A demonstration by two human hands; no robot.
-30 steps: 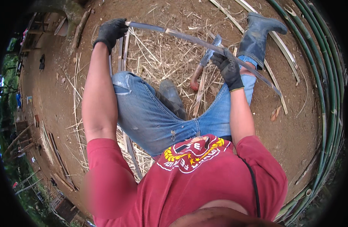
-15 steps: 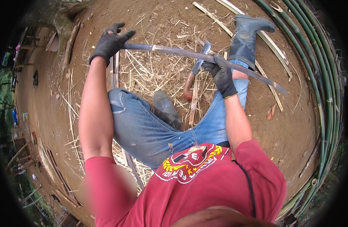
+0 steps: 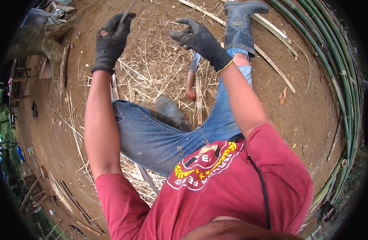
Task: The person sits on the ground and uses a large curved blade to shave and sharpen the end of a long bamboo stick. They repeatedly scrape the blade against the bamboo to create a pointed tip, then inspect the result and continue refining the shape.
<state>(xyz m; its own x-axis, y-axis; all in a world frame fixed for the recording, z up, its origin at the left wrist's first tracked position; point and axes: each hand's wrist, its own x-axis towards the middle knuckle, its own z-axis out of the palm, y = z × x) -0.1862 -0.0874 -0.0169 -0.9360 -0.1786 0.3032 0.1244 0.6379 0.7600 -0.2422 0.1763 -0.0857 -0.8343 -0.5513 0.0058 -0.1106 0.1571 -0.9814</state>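
Observation:
In a dark work glove with a hole in it, my left hand (image 3: 112, 45) is raised at the upper left, its fingers closed on a thin bamboo strip (image 3: 128, 10). Only a short length of that strip shows, running up past the frame's top edge. My right hand (image 3: 204, 42), gloved too, is lifted near the top middle with fingers apart and nothing in them. Below it a machete (image 3: 191, 82) with a wooden handle lies on the shavings between my legs. Its blade is partly hidden behind my right hand and wrist.
Pale bamboo shavings (image 3: 146, 78) cover the dirt around my rubber boots (image 3: 239, 28). Light split strips (image 3: 278, 34) lie beyond my right leg. Long green bamboo poles (image 3: 339, 80) curve along the right side. A short log (image 3: 64, 66) lies at the left beside a tree root.
The bamboo strip, held crosswise in both hands before, now points away in my left hand alone. My right hand has let go and moved up and left, its fingers spread.

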